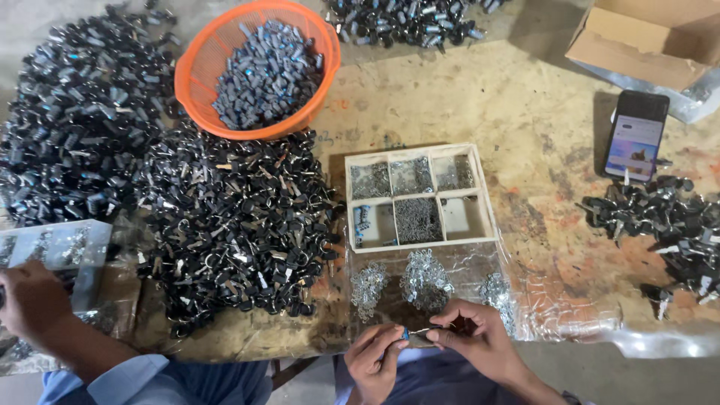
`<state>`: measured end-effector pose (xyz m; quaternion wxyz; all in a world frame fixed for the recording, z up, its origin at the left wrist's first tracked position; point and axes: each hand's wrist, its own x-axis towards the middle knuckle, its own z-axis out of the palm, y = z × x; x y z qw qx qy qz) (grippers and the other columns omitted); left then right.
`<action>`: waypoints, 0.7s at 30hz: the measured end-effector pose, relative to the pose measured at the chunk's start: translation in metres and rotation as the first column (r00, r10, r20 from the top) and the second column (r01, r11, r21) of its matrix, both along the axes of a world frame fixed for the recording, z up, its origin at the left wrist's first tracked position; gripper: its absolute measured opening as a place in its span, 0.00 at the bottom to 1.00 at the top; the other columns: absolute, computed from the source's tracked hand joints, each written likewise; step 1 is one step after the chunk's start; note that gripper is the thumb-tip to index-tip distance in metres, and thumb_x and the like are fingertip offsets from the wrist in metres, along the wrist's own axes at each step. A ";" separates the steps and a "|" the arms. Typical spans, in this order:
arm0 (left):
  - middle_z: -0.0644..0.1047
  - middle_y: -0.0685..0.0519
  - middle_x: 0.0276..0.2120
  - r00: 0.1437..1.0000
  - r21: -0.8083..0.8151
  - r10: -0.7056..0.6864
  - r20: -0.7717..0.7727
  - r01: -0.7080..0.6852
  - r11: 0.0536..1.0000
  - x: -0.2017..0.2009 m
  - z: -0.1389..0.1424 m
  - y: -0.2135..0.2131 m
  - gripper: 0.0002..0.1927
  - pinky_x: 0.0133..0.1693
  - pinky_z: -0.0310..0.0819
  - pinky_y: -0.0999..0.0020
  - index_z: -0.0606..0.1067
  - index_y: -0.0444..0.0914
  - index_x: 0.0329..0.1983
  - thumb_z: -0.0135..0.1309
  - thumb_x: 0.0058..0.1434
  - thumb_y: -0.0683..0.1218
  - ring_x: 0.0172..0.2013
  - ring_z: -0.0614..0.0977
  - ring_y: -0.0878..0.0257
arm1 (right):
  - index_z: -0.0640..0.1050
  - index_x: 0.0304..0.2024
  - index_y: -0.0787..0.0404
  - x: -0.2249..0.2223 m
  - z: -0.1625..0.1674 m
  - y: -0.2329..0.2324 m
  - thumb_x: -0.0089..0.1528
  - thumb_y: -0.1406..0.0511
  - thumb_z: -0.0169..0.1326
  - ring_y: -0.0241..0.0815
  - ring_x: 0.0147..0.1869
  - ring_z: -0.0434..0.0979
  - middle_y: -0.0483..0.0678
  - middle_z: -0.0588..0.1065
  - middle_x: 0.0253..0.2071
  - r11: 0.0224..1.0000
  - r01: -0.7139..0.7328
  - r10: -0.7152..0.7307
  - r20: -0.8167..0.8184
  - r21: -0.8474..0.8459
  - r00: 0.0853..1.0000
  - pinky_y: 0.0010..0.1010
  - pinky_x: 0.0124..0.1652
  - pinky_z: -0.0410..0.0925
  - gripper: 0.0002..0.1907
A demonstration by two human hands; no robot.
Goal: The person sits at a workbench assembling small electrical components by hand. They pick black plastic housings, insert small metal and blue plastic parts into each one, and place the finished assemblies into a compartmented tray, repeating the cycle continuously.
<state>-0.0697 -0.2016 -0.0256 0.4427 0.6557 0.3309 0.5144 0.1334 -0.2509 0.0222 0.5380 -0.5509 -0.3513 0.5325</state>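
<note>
My left hand [375,361] and my right hand [480,339] meet at the table's near edge, bottom centre. The left pinches a small blue part [405,333] between its fingertips. The right grips a small black part [462,326] with a thin metal pin pointing at the blue piece. Just beyond my hands, three heaps of small metal springs [424,277] lie on a clear plastic sheet. Behind them stands a wooden compartment tray [417,152] holding more tiny metal bits and a few blue pieces.
A big pile of black parts [232,225] covers the left of the table, behind it an orange basket [187,67] of grey-blue pieces. A co-worker's hand [30,300] with a blue sleeve is at the bottom left. At right: a phone [636,135], a cardboard box [645,37], and more black parts [667,217].
</note>
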 end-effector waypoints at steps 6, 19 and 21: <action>0.84 0.42 0.38 0.986 0.041 -0.164 0.038 0.162 0.986 0.002 -0.003 0.000 0.15 0.35 0.88 0.65 0.81 0.31 0.45 0.66 0.53 0.30 0.36 0.89 0.55 | 0.82 0.32 0.66 0.012 0.022 0.014 0.51 0.71 0.71 0.33 0.33 0.81 0.45 0.82 0.31 0.966 -0.234 0.259 0.349 -0.112 0.901 0.26 0.30 0.72 0.10; 0.85 0.42 0.36 0.906 0.032 -0.419 -0.052 0.421 0.906 -0.007 -0.012 0.006 0.22 0.40 0.87 0.62 0.80 0.29 0.51 0.74 0.60 0.46 0.38 0.91 0.54 | 0.78 0.52 0.65 0.114 0.078 0.039 0.56 0.74 0.58 0.41 0.58 0.77 0.53 0.75 0.60 0.910 0.261 -0.412 0.635 0.321 0.653 0.30 0.53 0.73 0.20; 0.85 0.41 0.37 0.879 -0.044 -0.477 -0.025 0.475 0.879 -0.009 -0.014 0.008 0.21 0.41 0.87 0.61 0.80 0.29 0.53 0.73 0.62 0.45 0.39 0.90 0.54 | 0.82 0.49 0.59 0.132 0.077 0.020 0.61 0.64 0.61 0.40 0.55 0.82 0.53 0.78 0.60 0.929 0.172 -0.367 0.776 0.326 0.512 0.27 0.46 0.78 0.13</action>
